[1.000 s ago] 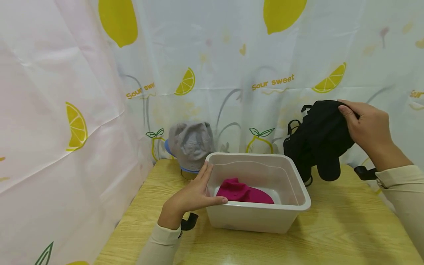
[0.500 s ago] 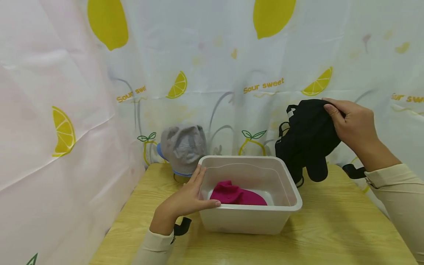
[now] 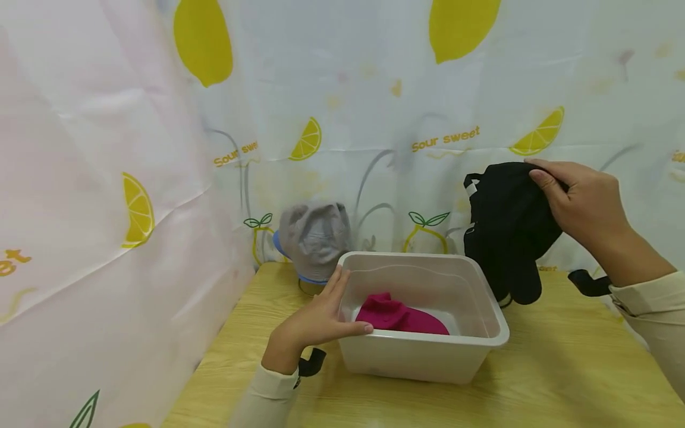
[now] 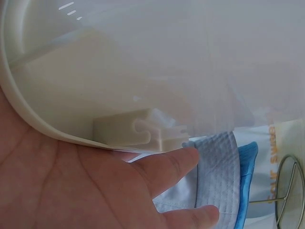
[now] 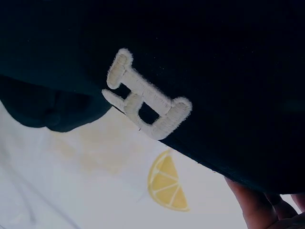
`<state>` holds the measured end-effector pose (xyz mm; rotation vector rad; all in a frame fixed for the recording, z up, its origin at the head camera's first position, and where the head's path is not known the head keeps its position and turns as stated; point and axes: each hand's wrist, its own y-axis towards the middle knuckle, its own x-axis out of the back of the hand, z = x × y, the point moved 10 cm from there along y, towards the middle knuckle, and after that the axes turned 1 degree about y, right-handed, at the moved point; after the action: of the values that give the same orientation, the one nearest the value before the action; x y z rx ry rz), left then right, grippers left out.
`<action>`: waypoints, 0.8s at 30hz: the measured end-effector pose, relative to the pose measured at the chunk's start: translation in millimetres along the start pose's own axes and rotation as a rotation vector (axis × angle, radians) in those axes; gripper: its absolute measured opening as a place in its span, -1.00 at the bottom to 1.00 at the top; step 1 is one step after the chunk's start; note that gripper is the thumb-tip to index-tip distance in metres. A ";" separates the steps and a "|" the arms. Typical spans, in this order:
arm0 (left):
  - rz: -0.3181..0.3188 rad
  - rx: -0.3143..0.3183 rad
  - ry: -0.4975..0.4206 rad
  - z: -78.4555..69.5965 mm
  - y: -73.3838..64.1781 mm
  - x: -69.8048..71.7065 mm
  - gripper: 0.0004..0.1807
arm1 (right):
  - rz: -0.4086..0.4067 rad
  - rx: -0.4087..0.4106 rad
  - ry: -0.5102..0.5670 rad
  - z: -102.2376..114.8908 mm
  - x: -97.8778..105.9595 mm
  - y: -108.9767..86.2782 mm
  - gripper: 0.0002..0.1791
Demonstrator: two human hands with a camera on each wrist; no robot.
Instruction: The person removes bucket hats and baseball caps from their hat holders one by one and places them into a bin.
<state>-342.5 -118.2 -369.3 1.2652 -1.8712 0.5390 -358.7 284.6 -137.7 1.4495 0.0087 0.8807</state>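
The right hand [image 3: 583, 202] pinches the crown of a black cap [image 3: 514, 208] between thumb and fingers, right of the bin and above the table. A white embroidered letter [image 5: 147, 98] shows on the cap in the right wrist view. A white plastic bin [image 3: 417, 356] stands in the middle with a magenta cap [image 3: 401, 318] inside. At the bin's left front corner the left hand [image 3: 316, 318] rests against the rim, thumb along the front, fingers straight along the left outer wall. In the left wrist view the palm touches the rim.
A grey hat [image 3: 316, 238] with blue edging sits on a stand behind the bin's left corner. A wire stand foot [image 3: 505, 301] shows below the black cap. Another dark shape [image 5: 52, 107] hangs behind it. A lemon-print curtain [image 3: 369, 89] borders the wooden table [image 3: 551, 351].
The right hand has drawn the black cap slightly left, closer to the bin, and it now covers more of what is behind. The left hand stays on the bin; the head view has shifted.
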 end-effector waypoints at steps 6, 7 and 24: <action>0.003 0.001 -0.019 -1.3 0.6 -1.4 0.40 | 0.008 0.036 0.008 10.5 -4.7 0.3 -0.64; 0.004 0.002 -0.023 -1.2 0.5 -1.4 0.40 | 0.010 0.044 0.008 12.6 -5.7 0.5 -0.64; 0.005 -0.003 -0.014 0.9 0.8 -2.1 0.39 | 0.009 0.077 0.045 35.9 -10.1 3.7 -0.64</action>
<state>-343.1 -117.4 -371.5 1.2658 -1.8866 0.5314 -349.5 248.5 -133.1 1.5018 0.0707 0.9287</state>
